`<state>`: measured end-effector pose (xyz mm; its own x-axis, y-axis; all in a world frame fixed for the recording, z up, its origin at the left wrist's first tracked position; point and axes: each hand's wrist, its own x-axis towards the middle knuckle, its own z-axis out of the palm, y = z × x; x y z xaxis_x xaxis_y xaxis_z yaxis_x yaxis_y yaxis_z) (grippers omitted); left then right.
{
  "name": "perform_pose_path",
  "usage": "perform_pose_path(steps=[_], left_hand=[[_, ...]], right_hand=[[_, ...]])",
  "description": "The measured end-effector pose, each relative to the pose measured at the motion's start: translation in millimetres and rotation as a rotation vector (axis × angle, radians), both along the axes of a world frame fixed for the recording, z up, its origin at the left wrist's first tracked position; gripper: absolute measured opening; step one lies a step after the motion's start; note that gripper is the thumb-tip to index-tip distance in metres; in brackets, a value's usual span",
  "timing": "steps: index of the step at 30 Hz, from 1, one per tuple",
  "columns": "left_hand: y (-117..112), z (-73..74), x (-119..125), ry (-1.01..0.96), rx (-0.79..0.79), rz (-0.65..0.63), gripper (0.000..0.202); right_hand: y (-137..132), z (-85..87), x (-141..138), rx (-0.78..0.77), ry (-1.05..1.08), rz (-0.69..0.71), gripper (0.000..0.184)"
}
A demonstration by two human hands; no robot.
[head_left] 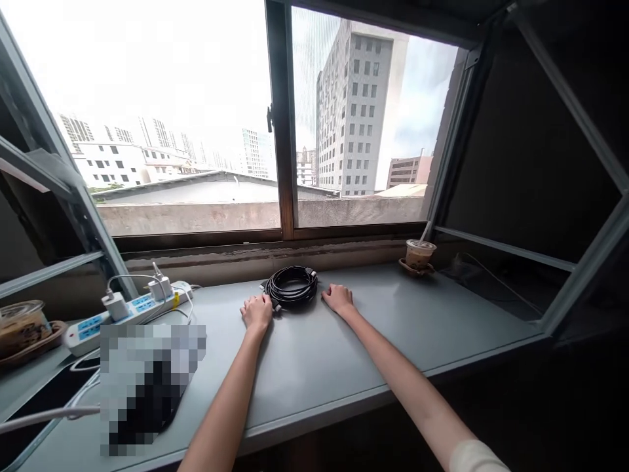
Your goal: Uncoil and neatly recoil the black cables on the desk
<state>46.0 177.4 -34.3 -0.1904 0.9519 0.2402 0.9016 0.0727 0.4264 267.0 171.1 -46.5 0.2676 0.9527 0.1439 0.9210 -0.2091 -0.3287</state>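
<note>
A coiled black cable [291, 286] lies on the grey desk [344, 354] close to the window. My left hand [257, 311] rests palm down on the desk just left of the coil, fingers spread and reaching its edge. On the coil's right side my right hand [337, 298] lies flat as well, fingers apart, with a small gap to the cable. Neither hand holds anything.
A white power strip [122, 313] with plugged chargers and white leads sits at the left. A drink cup with a straw [419, 254] stands at the back right. Another cup in a brown tray [22, 328] is at the far left. A blurred-out patch [147, 383] covers the near left.
</note>
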Motion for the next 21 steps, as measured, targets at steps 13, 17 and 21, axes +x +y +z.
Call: perform_pose_path(steps=[13, 17, 21], left_hand=[[21, -0.8, 4, 0.072, -0.057, -0.021, 0.065], [18, 1.9, 1, 0.109, -0.080, -0.032, 0.065], [10, 3.3, -1, 0.160, -0.070, -0.062, 0.056]], right_hand=[[29, -1.5, 8, -0.077, -0.117, 0.056, 0.031], [24, -2.2, 10, -0.079, -0.109, 0.064, 0.030], [17, -2.4, 10, -0.077, -0.106, 0.075, 0.029]])
